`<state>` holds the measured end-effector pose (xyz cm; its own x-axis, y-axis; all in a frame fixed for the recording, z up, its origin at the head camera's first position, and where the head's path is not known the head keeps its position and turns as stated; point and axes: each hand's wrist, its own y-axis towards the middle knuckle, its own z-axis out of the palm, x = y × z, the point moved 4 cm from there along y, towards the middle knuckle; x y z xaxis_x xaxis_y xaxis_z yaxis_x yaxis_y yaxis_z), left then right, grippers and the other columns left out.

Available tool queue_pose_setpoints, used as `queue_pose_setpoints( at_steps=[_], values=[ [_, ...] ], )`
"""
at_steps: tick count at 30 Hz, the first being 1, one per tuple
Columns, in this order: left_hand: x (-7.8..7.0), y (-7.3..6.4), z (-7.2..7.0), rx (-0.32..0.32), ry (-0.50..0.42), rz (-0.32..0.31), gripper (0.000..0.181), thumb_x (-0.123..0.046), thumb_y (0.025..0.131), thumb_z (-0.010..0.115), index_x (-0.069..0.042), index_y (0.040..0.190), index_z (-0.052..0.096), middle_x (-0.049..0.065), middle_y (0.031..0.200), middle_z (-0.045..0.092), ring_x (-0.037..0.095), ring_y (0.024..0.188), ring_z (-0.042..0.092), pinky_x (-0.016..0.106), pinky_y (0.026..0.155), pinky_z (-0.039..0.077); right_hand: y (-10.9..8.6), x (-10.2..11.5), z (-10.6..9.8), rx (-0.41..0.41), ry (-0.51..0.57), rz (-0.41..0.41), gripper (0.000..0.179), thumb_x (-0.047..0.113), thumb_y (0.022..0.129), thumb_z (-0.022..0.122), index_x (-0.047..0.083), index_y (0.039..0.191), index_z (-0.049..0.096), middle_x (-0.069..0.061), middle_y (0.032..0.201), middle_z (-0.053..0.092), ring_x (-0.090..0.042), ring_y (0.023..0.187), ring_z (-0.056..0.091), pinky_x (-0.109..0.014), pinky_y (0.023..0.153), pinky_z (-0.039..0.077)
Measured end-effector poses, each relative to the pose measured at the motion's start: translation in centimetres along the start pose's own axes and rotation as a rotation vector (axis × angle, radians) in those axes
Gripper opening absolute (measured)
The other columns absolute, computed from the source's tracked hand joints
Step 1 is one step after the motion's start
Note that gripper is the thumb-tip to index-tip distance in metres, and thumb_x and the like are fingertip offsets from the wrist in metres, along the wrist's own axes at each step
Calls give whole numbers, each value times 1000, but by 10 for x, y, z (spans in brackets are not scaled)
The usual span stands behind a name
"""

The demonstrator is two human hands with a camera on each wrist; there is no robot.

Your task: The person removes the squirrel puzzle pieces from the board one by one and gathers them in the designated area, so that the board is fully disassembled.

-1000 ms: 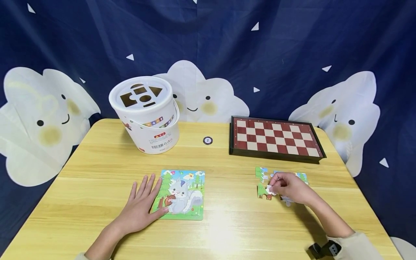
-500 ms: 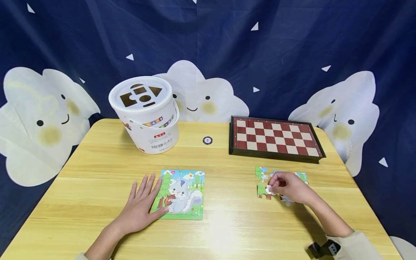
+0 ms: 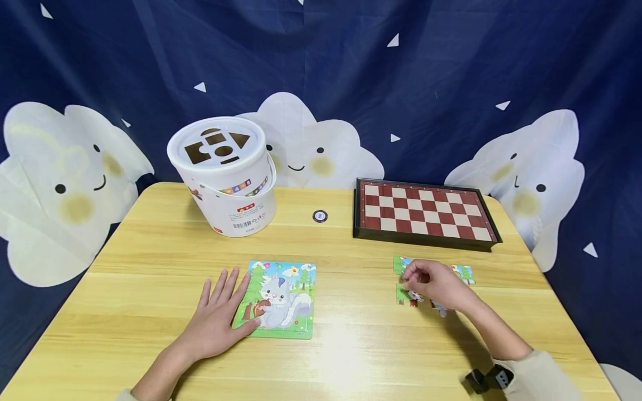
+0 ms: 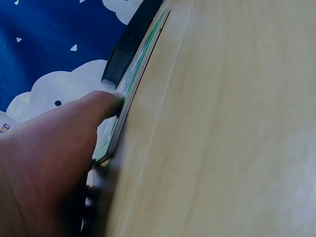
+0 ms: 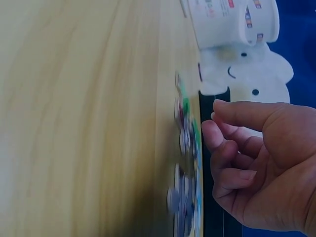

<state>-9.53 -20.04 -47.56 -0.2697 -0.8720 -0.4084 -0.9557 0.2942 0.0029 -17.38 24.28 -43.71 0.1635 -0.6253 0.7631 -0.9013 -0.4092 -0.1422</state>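
Note:
My left hand (image 3: 214, 324) lies spread on the table, its thumb over the lower left edge of a square squirrel puzzle (image 3: 288, 303). In the left wrist view the thumb touches the puzzle's edge (image 4: 129, 106). My right hand (image 3: 438, 284) hovers close over several loose jigsaw pieces, fingers loosely curled. The right wrist view shows a small gap between thumb and index fingertip, with nothing in it. A green tree piece (image 3: 403, 294) lies just left of that hand, beside a squirrel-face piece (image 3: 416, 296). Sky pieces (image 3: 465, 272) lie behind the hand, which partly hides the group.
A white bucket (image 3: 236, 209) with shaped holes in its lid stands at the back left. A black-edged chessboard box (image 3: 426, 214) lies at the back right, beyond the pieces. Between them lies a small round disc (image 3: 320, 216). A dark cloud-patterned curtain hangs behind the table (image 3: 361, 356).
My right hand has let go of the squirrel-face piece beside the tree piece and moved slightly left and up. The left hand and the squirrel puzzle have stayed in place.

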Motion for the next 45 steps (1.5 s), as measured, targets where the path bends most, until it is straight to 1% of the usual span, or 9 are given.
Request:
queue_pose_setpoints(
  at_steps=[9, 12, 17, 22, 26, 32, 36, 41, 45],
  values=[
    [-1, 1, -7, -8, -56, -7, 93, -60, 92, 65, -7, 160, 31, 25, 166, 17, 47, 153, 9, 63, 120, 0, 20, 24, 22, 62, -3, -94, 3, 4, 97, 67, 4, 99, 69, -3, 84, 66, -12, 71, 54, -24, 62, 45],
    [-2, 3, -10, -28, -49, -8, 93, -60, 92, 67, -6, 159, 33, 25, 166, 17, 46, 153, 12, 65, 120, 4, 26, 33, 30, 81, 6, -111, 3, 4, 97, 67, 3, 99, 68, -3, 84, 66, -12, 71, 55, -23, 62, 45],
    [-12, 5, -10, -62, -39, 73, 88, -53, 94, 68, -5, 159, 34, 21, 168, 17, 41, 154, 14, 61, 122, 6, 37, 48, 46, 99, -9, -170, 5, 1, 95, 66, 4, 97, 69, 1, 82, 65, -10, 70, 54, -22, 62, 45],
    [-28, 7, -4, -26, -81, 178, 81, -47, 99, 63, -9, 161, 29, 16, 169, 15, 39, 155, 12, 54, 124, 2, 46, 64, 70, 148, -2, -196, 7, 2, 94, 67, 6, 97, 71, 4, 82, 65, -9, 72, 55, -21, 64, 47],
    [-38, 10, -1, 0, -53, 223, 75, -43, 102, 59, -9, 162, 28, 15, 169, 16, 39, 155, 13, 57, 123, 6, 52, 77, 89, 196, 6, -195, 8, 4, 95, 68, 6, 101, 72, 5, 83, 64, -9, 71, 54, -22, 64, 47],
    [-43, 18, 9, 50, 0, 239, 72, -45, 105, 53, -10, 162, 27, 14, 169, 13, 37, 156, 7, 61, 122, 5, 59, 99, 112, 222, -11, -245, 12, 4, 95, 68, 4, 105, 73, 7, 83, 64, -7, 70, 52, -23, 66, 46],
    [-45, 22, 15, 78, -7, 256, 71, -47, 105, 51, -13, 162, 28, 12, 169, 14, 37, 156, 5, 63, 121, 5, 62, 110, 124, 225, -40, -259, 17, 5, 94, 70, 4, 111, 74, 6, 87, 65, -6, 71, 53, -23, 67, 47],
    [-46, 22, 18, 95, 2, 261, 71, -48, 105, 51, -13, 162, 29, 13, 169, 16, 37, 156, 5, 64, 121, 4, 65, 116, 134, 234, -77, -259, 23, 6, 92, 73, 4, 115, 74, 4, 90, 67, -5, 71, 53, -22, 67, 48],
    [-46, 22, 19, 100, 48, 264, 71, -49, 105, 49, -12, 162, 29, 14, 169, 15, 36, 156, 6, 63, 121, 4, 65, 118, 137, 232, -91, -272, 21, 7, 92, 74, 5, 113, 75, 4, 89, 66, -5, 70, 51, -21, 65, 46]
  ],
)
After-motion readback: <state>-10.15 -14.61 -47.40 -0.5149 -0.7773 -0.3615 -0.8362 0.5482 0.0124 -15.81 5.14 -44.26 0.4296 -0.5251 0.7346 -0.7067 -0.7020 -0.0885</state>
